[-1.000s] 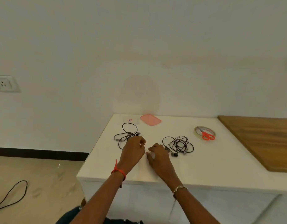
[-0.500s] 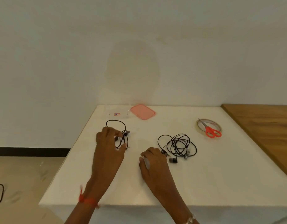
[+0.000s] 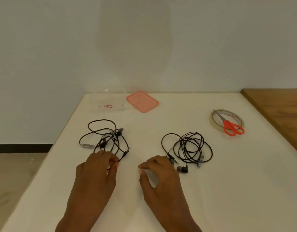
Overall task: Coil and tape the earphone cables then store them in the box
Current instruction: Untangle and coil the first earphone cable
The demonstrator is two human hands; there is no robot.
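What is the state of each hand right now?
Left hand: pinches the tangled black earphone cable on the left.
Right hand: fingers curled; whether they hold anything cannot be told.

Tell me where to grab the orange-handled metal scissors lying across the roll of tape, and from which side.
Grip the orange-handled metal scissors by the two handle loops, coming from the near side. The loops lie over the near rim of the beige tape roll, facing you; the closed blades point away from you.
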